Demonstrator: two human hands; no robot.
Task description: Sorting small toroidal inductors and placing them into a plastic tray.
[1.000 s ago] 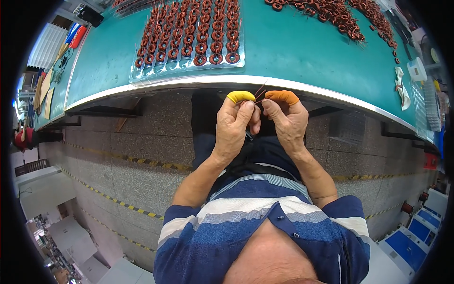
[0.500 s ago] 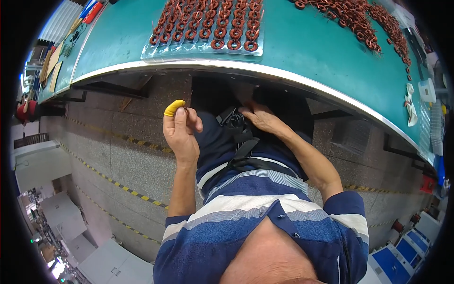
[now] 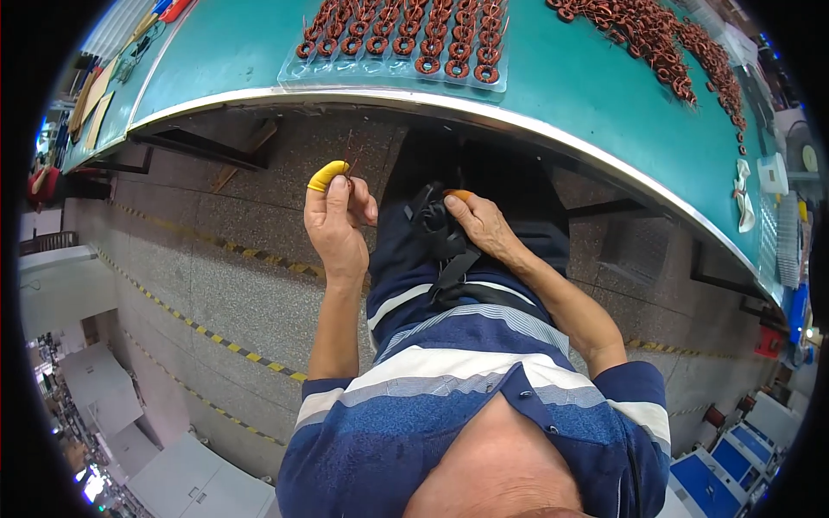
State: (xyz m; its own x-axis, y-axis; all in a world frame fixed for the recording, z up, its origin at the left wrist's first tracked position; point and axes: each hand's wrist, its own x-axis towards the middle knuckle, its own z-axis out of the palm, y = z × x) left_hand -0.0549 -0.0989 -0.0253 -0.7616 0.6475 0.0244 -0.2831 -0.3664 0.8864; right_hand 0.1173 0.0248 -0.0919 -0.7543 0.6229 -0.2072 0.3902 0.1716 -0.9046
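My left hand (image 3: 337, 226) is raised in front of the table edge, with a yellow finger cot (image 3: 327, 175) on its index finger. Between that finger and the thumb it pinches a small copper coil (image 3: 350, 169), whose thin wire leads stick up; most of the coil is hidden by the fingers. My right hand (image 3: 489, 229) rests low over my lap, beside a bundle of black cable and strap (image 3: 430, 216). Its thumb presses against a finger in an orange cot (image 3: 458, 195). Whatever lies in that pinch, if anything, is hidden.
On the green table (image 3: 216, 69) a clear plastic tray (image 3: 371, 79) holds rows of copper-wound ring coils. A heap of loose coils (image 3: 639, 43) lies at the right. A white glove or cloth (image 3: 743, 197) lies near the right edge, with a white tub (image 3: 772, 174) beside it.
My right hand has drawn back from under the table edge, and its thumb now meets the orange-tipped finger. My left hand still pinches the coil, whose leads show more clearly. The whole view has shifted slightly.
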